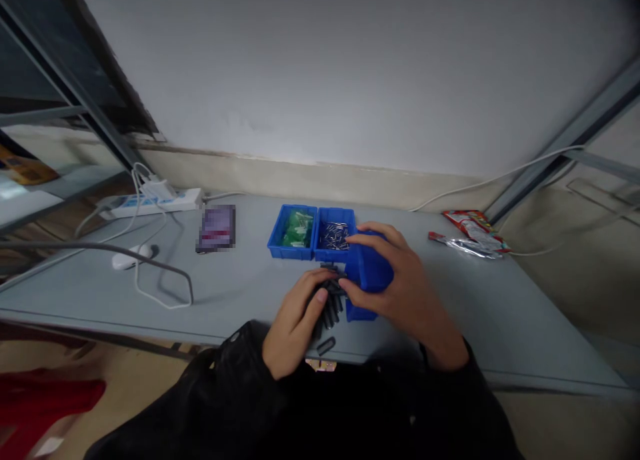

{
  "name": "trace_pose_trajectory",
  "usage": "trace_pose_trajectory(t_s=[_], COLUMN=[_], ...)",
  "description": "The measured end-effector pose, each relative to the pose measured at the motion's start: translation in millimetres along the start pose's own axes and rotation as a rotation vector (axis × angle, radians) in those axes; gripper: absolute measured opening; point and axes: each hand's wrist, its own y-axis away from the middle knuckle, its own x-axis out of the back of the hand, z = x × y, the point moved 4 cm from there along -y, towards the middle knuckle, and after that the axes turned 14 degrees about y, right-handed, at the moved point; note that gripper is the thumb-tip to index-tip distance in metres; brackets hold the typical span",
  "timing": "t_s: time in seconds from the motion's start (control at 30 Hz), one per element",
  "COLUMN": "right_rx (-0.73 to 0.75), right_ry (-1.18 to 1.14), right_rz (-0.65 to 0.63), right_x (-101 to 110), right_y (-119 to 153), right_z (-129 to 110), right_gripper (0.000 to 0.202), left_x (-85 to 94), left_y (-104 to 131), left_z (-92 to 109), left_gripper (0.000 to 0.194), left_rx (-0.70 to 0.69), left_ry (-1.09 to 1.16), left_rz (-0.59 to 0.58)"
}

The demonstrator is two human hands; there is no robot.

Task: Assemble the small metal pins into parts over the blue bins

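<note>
My right hand (395, 273) is wrapped round a blue bin (375, 270), which is tilted on its side with its opening toward the left. Several dark grey pieces (331, 312) lie in a pile on the table beside the bin's mouth. Curved over this pile is my left hand (297, 320), its fingertips among the pieces near the bin. One loose dark piece (326, 345) rests near the table's front edge. Behind the hands stand two blue bins side by side, one with green items (299, 229), the other with small metal pins (334, 236).
A power strip (155, 205) with white cables sits at the back left of the grey table (240, 280). Nearby are a blurred purple packet (217, 228) and a white device (132, 257). Red and silver wrappers (473, 237) lie at the back right.
</note>
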Motion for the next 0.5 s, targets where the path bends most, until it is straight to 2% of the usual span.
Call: trace_pose_trajectory(t_s=[0.17, 0.5], right_rx=[0.019, 0.056], right_ry=[-0.007, 0.015], right_rz=[0.005, -0.015], right_x=[-1, -4], right_y=[-1, -6], right_z=[-1, -12], right_gripper=[0.053, 0.051], left_x=[2.6, 2.2], left_y=[-6, -8], left_z=[-2, -7], left_gripper=[0.033, 0.035], left_rx=[0.057, 0.053], left_ry=[0.102, 0.087], left_rz=[0.056, 0.023])
